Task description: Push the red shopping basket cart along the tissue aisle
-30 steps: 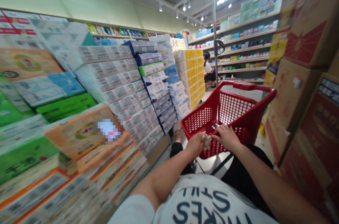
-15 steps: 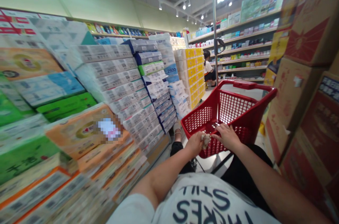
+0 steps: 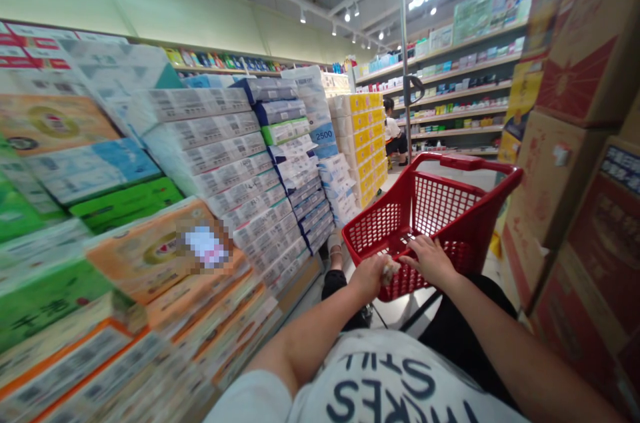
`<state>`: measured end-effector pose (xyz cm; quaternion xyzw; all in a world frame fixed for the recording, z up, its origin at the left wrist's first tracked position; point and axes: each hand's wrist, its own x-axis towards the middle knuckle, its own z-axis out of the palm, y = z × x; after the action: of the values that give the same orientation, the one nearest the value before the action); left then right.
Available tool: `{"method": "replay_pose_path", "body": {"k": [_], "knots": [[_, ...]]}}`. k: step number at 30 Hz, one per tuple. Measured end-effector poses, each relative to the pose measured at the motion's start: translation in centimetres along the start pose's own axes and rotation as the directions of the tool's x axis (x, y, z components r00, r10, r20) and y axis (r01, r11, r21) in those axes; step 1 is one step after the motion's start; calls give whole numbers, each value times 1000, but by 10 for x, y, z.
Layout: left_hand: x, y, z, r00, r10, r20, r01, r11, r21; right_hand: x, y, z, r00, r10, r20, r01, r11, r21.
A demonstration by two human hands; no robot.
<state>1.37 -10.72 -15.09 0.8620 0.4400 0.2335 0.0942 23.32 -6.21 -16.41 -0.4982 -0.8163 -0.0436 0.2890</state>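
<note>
My left hand (image 3: 369,278) is closed around a small crumpled, whitish-beige wad (image 3: 390,268), perhaps tissue or a wrapper; its kind is unclear. It is held at the near side of a red plastic shopping cart (image 3: 370,226) with a grid of holes. My right hand (image 3: 431,264) lies over the cart's near edge, fingers stretched out and slightly apart, its fingertips close to the wad. Whether the right fingertips touch the wad cannot be made out. The cart stands directly before my legs, its handle bar on the far side.
On the left, tissue packs (image 3: 225,130) are piled high, with a blurred-out bright object (image 3: 206,246) on an orange pack. Cardboard cartons (image 3: 555,170) are stacked close on the right. Beyond the cart, a person (image 3: 395,133) crouches beside stocked shelves (image 3: 460,90) and a metal pole (image 3: 406,43).
My left fingers have shifted slightly around the wad, and less of it shows. The right hand and the cart stay nearly in place; the view has tilted up a little.
</note>
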Motion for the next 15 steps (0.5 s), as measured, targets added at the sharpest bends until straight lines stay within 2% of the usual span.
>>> {"method": "replay_pose_path", "body": {"k": [2,5,9,15], "knots": [[-1,-1,0,1000,0,-15,-1,999,-33,0,-1,-1,1000,-5,-6,5,1000,-2],[-1,-2,2,995,-87,-53,83,994,-64,0,-1,-1,1000,-4,-6,4,1000,1],[1,-2,3,993,-119,-7,119,993,3,0,0,1,1000,1,7,-1,1000,0],[3,1,2,986,-167,-17,167,986,5,-2,0,4,1000,-17,-13,17,1000,-8]]}}
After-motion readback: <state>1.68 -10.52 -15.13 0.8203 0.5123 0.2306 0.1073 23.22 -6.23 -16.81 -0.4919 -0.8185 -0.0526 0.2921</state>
